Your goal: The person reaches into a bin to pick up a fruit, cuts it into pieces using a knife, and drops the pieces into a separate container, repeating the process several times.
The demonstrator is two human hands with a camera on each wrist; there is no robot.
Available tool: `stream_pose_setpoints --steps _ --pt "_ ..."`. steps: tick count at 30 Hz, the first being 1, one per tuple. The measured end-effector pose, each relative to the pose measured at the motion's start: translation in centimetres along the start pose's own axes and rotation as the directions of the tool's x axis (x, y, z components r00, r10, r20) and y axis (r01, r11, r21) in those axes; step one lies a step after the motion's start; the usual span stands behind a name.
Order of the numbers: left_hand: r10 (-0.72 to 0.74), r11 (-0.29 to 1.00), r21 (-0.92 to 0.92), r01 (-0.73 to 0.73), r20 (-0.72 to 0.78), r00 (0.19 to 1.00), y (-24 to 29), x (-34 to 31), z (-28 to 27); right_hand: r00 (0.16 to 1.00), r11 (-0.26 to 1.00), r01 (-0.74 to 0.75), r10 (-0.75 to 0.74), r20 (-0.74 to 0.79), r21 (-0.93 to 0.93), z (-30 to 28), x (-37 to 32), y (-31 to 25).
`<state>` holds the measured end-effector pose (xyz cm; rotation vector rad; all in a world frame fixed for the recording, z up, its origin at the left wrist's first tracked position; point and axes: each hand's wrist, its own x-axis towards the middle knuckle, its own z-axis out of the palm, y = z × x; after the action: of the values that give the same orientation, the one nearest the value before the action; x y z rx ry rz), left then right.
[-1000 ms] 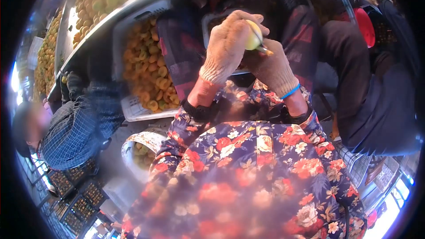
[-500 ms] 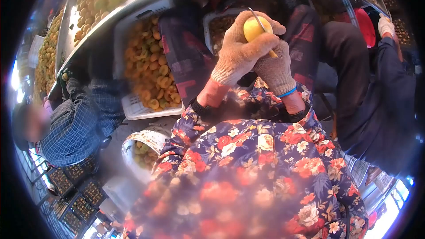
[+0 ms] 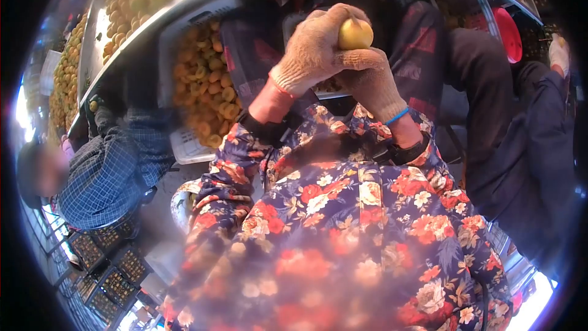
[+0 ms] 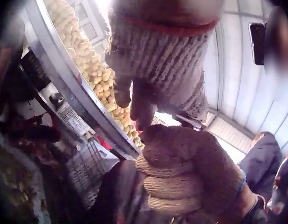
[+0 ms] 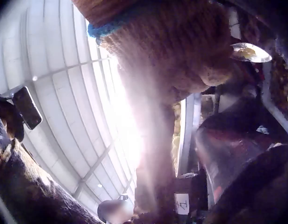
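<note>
Both hands wear tan knit gloves and meet in front of the lap. My left hand (image 3: pixel 309 52), with the red cuff edge, grips a round yellow apricot-like fruit (image 3: pixel 355 34) between thumb and fingers. Just below it, my right hand (image 3: pixel 372 83), edged in blue, has its thumb reaching toward the fruit. From the right hand's curled fingers a shiny knife blade (image 5: pixel 251 52) sticks out in the right wrist view, with a yellowish smear on it. The handle is hidden in the glove. In the left wrist view, the right hand's folded fingers (image 4: pixel 169 186) show below the left hand.
A white crate (image 3: pixel 190 146) of cut orange fruit stands left of the knees. Beyond it runs a metal-edged table (image 3: pixel 153 21) heaped with fruit. A white bucket (image 3: pixel 179 208) is partly behind the left sleeve. People sit at left (image 3: pixel 104 178) and right (image 3: pixel 514 135).
The fruit has been turned within the left hand, showing pale green-yellow, then yellow. The blade crossing it half a second ago no longer shows in the head view. Both hands have shifted slightly forward.
</note>
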<state>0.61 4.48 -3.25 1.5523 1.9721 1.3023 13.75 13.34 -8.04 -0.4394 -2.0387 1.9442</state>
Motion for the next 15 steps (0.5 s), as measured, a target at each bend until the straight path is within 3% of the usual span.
stream_pose_setpoints --steps 1,2,3,4,6,11,12,13,14,15 --pt "0.0 1.0 -0.004 0.0 0.001 1.0 0.5 -0.2 0.8 1.0 1.0 -0.003 0.003 -0.002 -0.002 0.2 -0.1 -0.1" --pt "-0.123 0.897 -0.434 0.08 -0.071 0.99 1.2 -0.3 1.6 0.994 0.996 0.087 -0.087 -0.063 -0.014 0.5 0.2 -0.2" --pt "-0.264 0.613 -0.783 0.106 -0.076 0.962 1.7 -0.4 2.3 0.977 0.985 0.172 -0.175 -0.123 -0.03 0.5 0.2 -0.2" --pt "-0.265 0.608 -0.786 0.108 -0.073 0.962 2.0 -0.4 2.7 0.973 0.983 0.177 -0.181 -0.146 -0.038 0.6 0.4 0.1" --pt "-0.294 0.39 -0.911 0.136 0.017 0.956 2.4 -0.6 3.1 0.984 0.992 0.113 -0.105 -0.141 0.052 0.3 0.2 0.8" --pt "-0.321 0.348 -0.919 0.187 0.071 0.944 2.5 -0.9 2.2 0.999 0.884 -0.04 0.047 -0.004 0.465 0.3 -0.4 2.0" --pt "-0.265 0.485 -0.856 0.177 0.049 0.963 1.9 -0.9 1.8 0.998 0.858 -0.057 0.056 0.017 0.511 0.6 -0.4 1.7" --pt "-0.203 0.612 -0.775 0.157 0.038 0.978 1.4 -0.9 1.4 0.998 0.856 -0.06 0.059 0.018 0.514 0.5 -0.4 1.2" --pt "-0.205 0.612 -0.774 0.16 0.04 0.978 1.1 -0.8 1.1 0.999 0.943 0.013 -0.03 0.045 0.333 0.3 -0.1 -1.0" --pt "-0.161 0.704 -0.696 0.14 0.035 0.986 0.9 -0.7 0.8 0.99 0.985 0.099 -0.111 0.088 0.139 0.2 0.1 -2.2"
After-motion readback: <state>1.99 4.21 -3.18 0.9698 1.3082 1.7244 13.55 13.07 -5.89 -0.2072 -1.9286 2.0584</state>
